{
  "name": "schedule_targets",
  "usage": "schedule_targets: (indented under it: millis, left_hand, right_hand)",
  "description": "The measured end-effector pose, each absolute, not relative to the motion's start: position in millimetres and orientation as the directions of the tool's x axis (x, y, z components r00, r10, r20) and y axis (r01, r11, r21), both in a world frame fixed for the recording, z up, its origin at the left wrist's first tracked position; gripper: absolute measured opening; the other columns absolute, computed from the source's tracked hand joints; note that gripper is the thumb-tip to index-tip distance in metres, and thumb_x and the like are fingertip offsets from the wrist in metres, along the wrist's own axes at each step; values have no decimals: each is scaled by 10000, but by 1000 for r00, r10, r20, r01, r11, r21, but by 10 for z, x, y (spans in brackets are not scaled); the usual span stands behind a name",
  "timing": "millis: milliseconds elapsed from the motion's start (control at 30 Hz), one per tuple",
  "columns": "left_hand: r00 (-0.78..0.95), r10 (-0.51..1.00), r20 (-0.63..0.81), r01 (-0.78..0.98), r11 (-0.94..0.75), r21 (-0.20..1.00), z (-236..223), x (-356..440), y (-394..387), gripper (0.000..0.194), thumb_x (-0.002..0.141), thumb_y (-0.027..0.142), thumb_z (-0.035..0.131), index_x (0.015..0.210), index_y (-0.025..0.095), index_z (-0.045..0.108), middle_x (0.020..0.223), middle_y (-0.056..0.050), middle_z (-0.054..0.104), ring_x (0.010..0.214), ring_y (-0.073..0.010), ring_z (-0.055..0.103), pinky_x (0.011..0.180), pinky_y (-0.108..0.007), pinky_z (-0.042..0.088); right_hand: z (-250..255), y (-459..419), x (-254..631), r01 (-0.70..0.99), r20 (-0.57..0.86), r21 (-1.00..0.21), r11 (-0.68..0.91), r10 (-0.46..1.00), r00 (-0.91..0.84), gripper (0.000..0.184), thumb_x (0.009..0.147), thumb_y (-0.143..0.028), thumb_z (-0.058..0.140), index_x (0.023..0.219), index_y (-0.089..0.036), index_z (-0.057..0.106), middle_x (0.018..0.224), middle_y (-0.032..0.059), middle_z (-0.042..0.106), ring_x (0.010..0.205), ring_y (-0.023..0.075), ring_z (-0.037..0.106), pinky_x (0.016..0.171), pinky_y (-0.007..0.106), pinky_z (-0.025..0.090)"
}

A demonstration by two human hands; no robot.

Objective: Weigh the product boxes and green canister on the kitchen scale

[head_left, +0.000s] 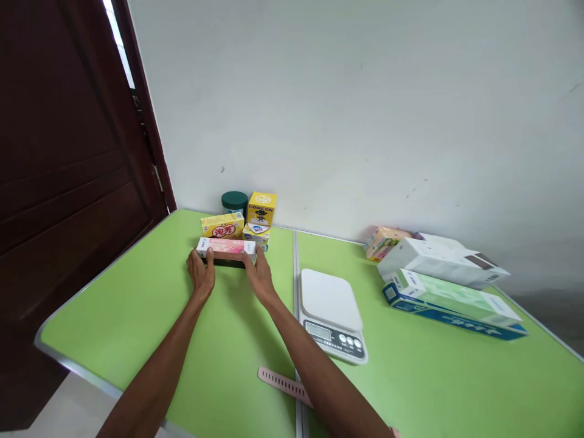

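One pink-and-white box (pixel 225 246), set lengthwise near the table's (pixel 137 292) far left corner, its ends pinched between the fingers of left hand (pixel 201 275) and right hand (pixel 260 275), seemingly to keep it square against the yellow carton (pixel 222 226).

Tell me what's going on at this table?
A person's left hand and right hand hold a pink-and-white box by its two ends. Just behind it stand yellow boxes and a tub. A white scale sits near mid-table with nothing on it, and more boxes lie towards the right.
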State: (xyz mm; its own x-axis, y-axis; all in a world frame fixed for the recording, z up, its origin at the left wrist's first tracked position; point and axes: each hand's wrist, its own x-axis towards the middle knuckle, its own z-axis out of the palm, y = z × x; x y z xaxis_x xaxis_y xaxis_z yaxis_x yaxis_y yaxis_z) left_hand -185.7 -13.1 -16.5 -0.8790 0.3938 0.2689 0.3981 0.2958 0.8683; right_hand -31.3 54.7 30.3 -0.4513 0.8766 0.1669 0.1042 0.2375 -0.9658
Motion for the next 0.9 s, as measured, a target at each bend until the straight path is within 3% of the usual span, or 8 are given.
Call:
schedule_targets:
  millis: [133, 267, 367, 633, 900]
  left_hand:
    - [-811, 364, 458, 559, 255, 789, -65, -1668, -148, 548, 1012, 552, 477, 1346, 121, 527, 1466, -269, 555, 1480, -377, 428, 1234, -592, 306]
    - [-633, 422, 649, 736, 67, 673, 61, -1291, -228, 622, 1031, 580, 454, 1472, 141, 469, 1506, -232, 542, 1487, -345, 424, 1244, -553, 300]
    - [-486, 524, 699, 789, -82, 609, 62, -901, -276, 665, 1036, 592, 446, 1532, 149, 436, 1530, -222, 530, 1485, -343, 434, 1240, -546, 314]
    - [-201, 804, 560, 758, -235, 609, -180, -159, -287, 611, 1042, 521, 470, 1531, 155, 471, 1508, -195, 577, 1472, -337, 462, 1218, -553, 366]
    - [-168, 885, 434, 759, -165, 630, -223, -203, -280, 543, 1041, 485, 480, 1480, 169, 528, 1488, -182, 591, 1447, -337, 483, 1213, -582, 364]
  right_hand:
    - [466, 489, -153, 81, 138, -979, 185, 908, -395, 1040, 903, -797, 530, 1641, -86, 354, 1708, 175, 343, 1599, 330, 302, 1320, 483, 210]
    - [678, 474, 331, 73, 193, -972, 224, 935, -298, 1016, 875, -811, 572, 1655, -195, 363, 1723, 102, 336, 1585, 323, 338, 1305, 507, 267]
    - [777, 426, 901, 134, 238, -956, 263, 955, -175, 973, 870, -801, 591, 1628, -213, 428, 1696, 95, 393, 1568, 336, 369, 1303, 528, 267]
    - [535, 268, 2004, 274, 116, -956, 105, 993, 26, 1047, 844, -849, 557, 1622, -158, 443, 1693, 131, 390, 1558, 372, 379, 1259, 509, 363]
    - [191, 370, 2135, 270, 77, -961, 65, 997, 32, 1057, 884, -838, 487, 1615, -77, 415, 1668, 206, 412, 1524, 395, 425, 1257, 562, 357]
